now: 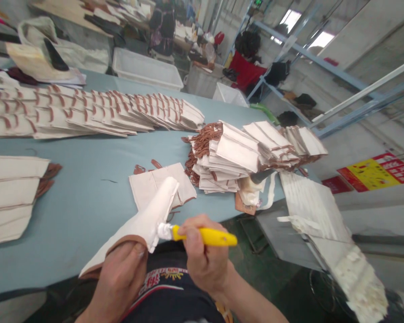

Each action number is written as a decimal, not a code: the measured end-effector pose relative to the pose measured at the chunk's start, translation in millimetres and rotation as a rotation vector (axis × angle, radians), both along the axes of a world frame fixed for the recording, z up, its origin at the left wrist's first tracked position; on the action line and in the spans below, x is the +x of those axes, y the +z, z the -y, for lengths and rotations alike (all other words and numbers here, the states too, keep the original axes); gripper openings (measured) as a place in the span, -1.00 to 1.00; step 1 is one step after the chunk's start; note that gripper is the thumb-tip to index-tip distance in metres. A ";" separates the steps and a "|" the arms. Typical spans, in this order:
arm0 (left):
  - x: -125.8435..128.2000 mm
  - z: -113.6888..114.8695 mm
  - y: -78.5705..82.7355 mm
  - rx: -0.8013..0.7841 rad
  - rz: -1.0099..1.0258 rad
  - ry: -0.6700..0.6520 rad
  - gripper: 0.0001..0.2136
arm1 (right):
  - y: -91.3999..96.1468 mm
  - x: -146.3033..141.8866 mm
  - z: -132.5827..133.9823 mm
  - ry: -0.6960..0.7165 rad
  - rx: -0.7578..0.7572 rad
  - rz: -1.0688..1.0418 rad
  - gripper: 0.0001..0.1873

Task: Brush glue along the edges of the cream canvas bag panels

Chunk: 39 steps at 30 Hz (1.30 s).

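My left hand (121, 273) is closed on a cream fabric piece with a brown edge (144, 220), holding it up over the near table edge. My right hand (202, 255) grips a yellow-handled brush (205, 236) whose white tip touches the piece's lower edge. Just beyond on the blue table (87, 188) lie a few similar flat cream pieces (161, 181). A tall pile of cream pieces with brown trim (229, 157) sits to the right of them.
A long fanned row of cream pieces with brown trim (87, 112) runs along the far side. Stacked cream panels (10, 193) lie at the left edge. A board smeared with white paste (316, 211) leans at the right. White bins (148, 69) and a metal rack (323, 67) stand behind.
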State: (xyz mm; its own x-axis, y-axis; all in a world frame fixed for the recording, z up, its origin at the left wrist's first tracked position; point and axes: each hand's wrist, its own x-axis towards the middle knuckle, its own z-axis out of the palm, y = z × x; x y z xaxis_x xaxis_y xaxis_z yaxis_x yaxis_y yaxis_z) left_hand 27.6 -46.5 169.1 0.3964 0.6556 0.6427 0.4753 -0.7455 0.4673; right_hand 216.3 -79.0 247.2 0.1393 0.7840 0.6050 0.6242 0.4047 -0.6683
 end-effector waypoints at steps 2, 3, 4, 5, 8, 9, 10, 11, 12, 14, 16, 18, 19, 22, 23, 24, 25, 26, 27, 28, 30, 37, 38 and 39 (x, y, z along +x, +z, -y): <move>-1.1 -0.1 -0.7 0.002 0.001 -0.002 -0.76 | -2.8 -10.5 3.7 0.066 0.078 -0.023 -0.68; -2.5 -0.3 -1.5 0.000 0.010 -0.004 -0.78 | -4.3 -15.2 5.7 0.087 0.102 -0.043 -0.69; -3.9 -0.7 -2.1 -0.005 0.020 -0.006 -0.79 | -5.9 -18.7 6.9 0.092 0.108 -0.065 -0.68; -5.3 -1.3 -2.2 -0.017 0.033 -0.007 -0.80 | -7.3 -20.4 6.9 0.079 0.096 -0.097 -0.67; -6.1 -4.4 0.7 -0.079 0.073 -0.004 -0.80 | -10.2 -17.4 -1.6 0.017 -0.067 -0.296 -0.57; -5.4 -5.7 2.3 -0.101 0.081 -0.005 -0.79 | -10.3 -15.4 -6.2 0.025 -0.133 -0.387 -0.53; -4.3 -7.0 3.9 -0.122 0.093 -0.009 -0.78 | -9.8 -13.6 -11.1 0.059 -0.195 -0.472 -0.50; -3.2 -8.2 5.3 -0.145 0.102 -0.016 -0.77 | -8.7 -12.2 -15.8 0.113 -0.252 -0.536 -0.48; -2.3 -9.2 6.4 -0.171 0.112 -0.018 -0.76 | -7.2 -11.1 -20.2 0.166 -0.293 -0.576 -0.46; -2.0 -10.8 8.1 -0.235 0.128 0.016 -0.75 | -3.5 -8.0 -28.4 0.188 -0.308 -0.629 -0.44; -4.1 -12.6 10.0 -0.410 0.151 0.124 -0.74 | -0.7 -2.5 -35.9 0.080 -0.248 -0.681 -0.43; -7.9 -16.0 13.3 -0.694 0.226 0.247 -0.73 | 0.0 4.5 -41.6 -0.058 -0.175 -0.720 -0.43; -9.9 -18.5 15.7 -0.849 0.294 0.283 -0.69 | -0.4 7.4 -43.3 -0.096 -0.150 -0.735 -0.43; -14.0 -27.2 26.1 -1.202 0.560 0.265 -0.49 | -2.1 8.7 -42.6 -0.058 -0.133 -0.768 -0.43; -14.3 -29.6 30.5 -1.279 0.631 0.244 -0.44 | -2.1 6.2 -41.1 -0.019 -0.134 -0.780 -0.44; -14.0 -31.2 35.1 -1.342 0.682 0.228 -0.40 | -1.8 2.6 -39.8 0.020 -0.132 -0.794 -0.45; -13.1 -31.8 39.8 -1.392 0.716 0.217 -0.39 | -1.3 -1.8 -38.9 0.054 -0.126 -0.806 -0.47; -11.8 -31.3 44.4 -1.431 0.739 0.208 -0.38 | -0.9 -6.5 -39.0 0.083 -0.119 -0.813 -0.48; -10.2 -29.6 48.8 -1.460 0.758 0.200 -0.38 | -1.0 -11.1 -40.2 0.107 -0.108 -0.810 -0.49; -8.4 -27.1 53.0 -1.487 0.773 0.183 -0.39 | -1.8 -15.1 -42.4 0.128 -0.091 -0.790 -0.50; -5.3 -20.2 60.4 -1.526 0.801 0.158 -0.45 | -6.4 -19.9 -48.9 0.165 -0.041 -0.695 -0.52; -11.5 -10.3 67.4 -1.601 0.795 0.166 -0.48 | -22.4 -7.9 -47.5 0.134 0.078 -0.342 -0.62; -14.0 -11.4 65.8 -1.605 0.784 0.152 -0.47 | -21.4 -6.1 -45.2 0.143 0.099 -0.325 -0.63; -16.2 -12.4 64.2 -1.608 0.773 0.139 -0.46 | -19.7 -4.8 -43.8 0.166 0.128 -0.307 -0.64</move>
State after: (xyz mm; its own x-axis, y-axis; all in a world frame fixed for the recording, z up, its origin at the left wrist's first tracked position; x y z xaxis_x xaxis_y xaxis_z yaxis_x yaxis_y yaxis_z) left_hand 11.4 -34.1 233.3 0.2376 0.7614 -0.6032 -0.1682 0.6438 0.7464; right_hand 211.5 -35.2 227.5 0.2070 0.7320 0.6491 0.3209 0.5759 -0.7519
